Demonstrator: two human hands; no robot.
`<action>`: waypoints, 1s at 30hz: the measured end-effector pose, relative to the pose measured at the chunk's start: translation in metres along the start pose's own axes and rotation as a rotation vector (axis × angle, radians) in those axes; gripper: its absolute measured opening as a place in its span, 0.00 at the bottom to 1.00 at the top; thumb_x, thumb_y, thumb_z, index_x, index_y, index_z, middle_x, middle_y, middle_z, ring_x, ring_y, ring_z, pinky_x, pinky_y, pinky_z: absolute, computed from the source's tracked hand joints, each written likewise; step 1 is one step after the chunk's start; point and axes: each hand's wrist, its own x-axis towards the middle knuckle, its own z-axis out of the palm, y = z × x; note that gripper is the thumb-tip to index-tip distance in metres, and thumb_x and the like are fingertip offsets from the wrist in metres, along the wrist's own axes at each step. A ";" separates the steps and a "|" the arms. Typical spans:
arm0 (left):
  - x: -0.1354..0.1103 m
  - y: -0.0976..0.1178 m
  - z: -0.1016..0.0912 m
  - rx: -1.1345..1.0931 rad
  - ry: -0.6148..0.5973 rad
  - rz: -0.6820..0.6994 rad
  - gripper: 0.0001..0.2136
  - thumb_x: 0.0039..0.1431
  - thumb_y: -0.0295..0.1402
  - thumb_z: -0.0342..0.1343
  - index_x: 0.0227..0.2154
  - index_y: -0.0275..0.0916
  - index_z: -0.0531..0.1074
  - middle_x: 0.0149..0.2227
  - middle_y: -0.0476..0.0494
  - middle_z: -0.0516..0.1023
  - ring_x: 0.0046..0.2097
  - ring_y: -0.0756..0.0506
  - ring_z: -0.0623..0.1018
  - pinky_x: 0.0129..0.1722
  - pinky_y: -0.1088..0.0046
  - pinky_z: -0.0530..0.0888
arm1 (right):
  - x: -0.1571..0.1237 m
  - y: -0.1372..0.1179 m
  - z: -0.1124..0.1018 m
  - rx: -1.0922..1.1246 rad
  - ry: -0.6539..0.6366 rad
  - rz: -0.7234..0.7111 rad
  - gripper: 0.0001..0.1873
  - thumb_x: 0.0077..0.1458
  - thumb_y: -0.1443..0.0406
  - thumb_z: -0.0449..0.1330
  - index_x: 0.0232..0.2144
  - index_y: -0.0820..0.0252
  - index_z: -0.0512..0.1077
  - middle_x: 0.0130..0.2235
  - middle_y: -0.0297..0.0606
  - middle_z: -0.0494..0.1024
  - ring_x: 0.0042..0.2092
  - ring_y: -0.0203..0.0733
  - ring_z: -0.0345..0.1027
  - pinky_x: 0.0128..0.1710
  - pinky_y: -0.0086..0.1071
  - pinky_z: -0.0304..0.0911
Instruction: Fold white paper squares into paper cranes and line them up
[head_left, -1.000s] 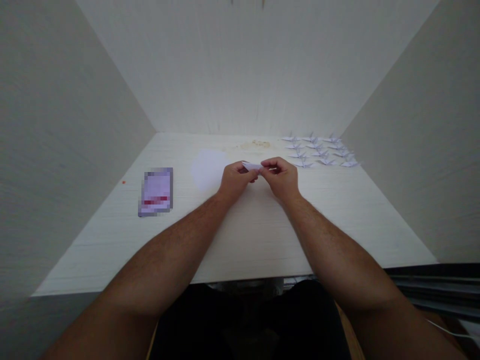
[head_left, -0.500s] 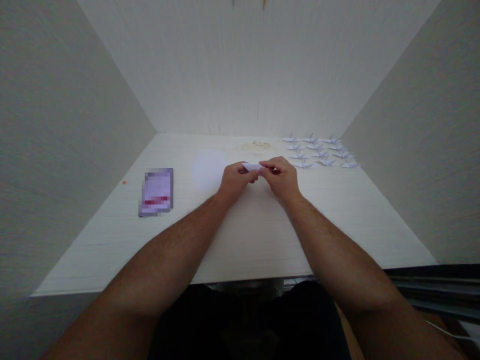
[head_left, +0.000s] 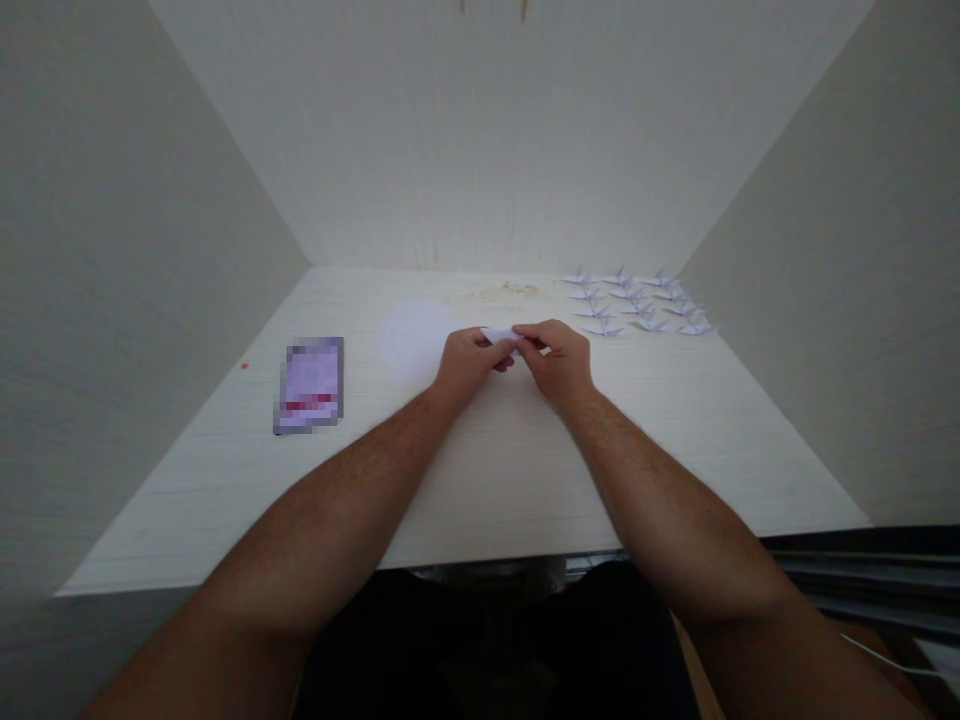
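Note:
Between both hands, above the middle of the table, is a small piece of folded white paper (head_left: 498,335). My left hand (head_left: 474,356) is closed on its left part, thumb on the near side. The fingers and thumb of my right hand (head_left: 559,355) pinch its right end. Much of the paper is covered by the fingers, so its exact folded shape cannot be made out. Several white paper cranes (head_left: 634,300) stand in rows on the table beyond my right hand.
A tablet-like device (head_left: 311,385) with a blurred screen lies on the white table (head_left: 480,480) at the left. A small orange speck (head_left: 244,366) is near the left edge. Walls (head_left: 420,150) enclose the table at the back and both sides. A brownish stain (head_left: 517,289) marks the far side.
My right hand has shifted slightly left and its fingers have moved a little along the folded paper. Both hands keep their hold; the view has moved slightly.

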 end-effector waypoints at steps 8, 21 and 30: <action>0.000 0.000 0.001 0.044 0.008 0.001 0.09 0.49 0.35 0.64 0.26 0.33 0.79 0.22 0.44 0.79 0.24 0.50 0.76 0.25 0.76 0.73 | 0.001 -0.009 -0.002 0.023 -0.004 0.115 0.04 0.54 0.67 0.61 0.30 0.55 0.76 0.33 0.35 0.77 0.35 0.39 0.70 0.37 0.36 0.68; -0.002 0.003 0.002 0.091 -0.046 0.015 0.09 0.51 0.35 0.61 0.23 0.33 0.77 0.23 0.42 0.79 0.24 0.49 0.78 0.25 0.76 0.74 | 0.003 -0.012 -0.003 -0.190 -0.066 0.062 0.06 0.54 0.67 0.60 0.25 0.57 0.71 0.31 0.39 0.76 0.37 0.43 0.67 0.40 0.38 0.63; -0.002 0.004 0.004 -0.019 -0.034 -0.005 0.08 0.50 0.33 0.61 0.22 0.34 0.76 0.22 0.43 0.78 0.25 0.49 0.78 0.27 0.75 0.75 | 0.003 -0.010 -0.005 -0.197 -0.091 -0.022 0.07 0.57 0.67 0.58 0.27 0.56 0.73 0.33 0.40 0.78 0.40 0.45 0.69 0.43 0.40 0.64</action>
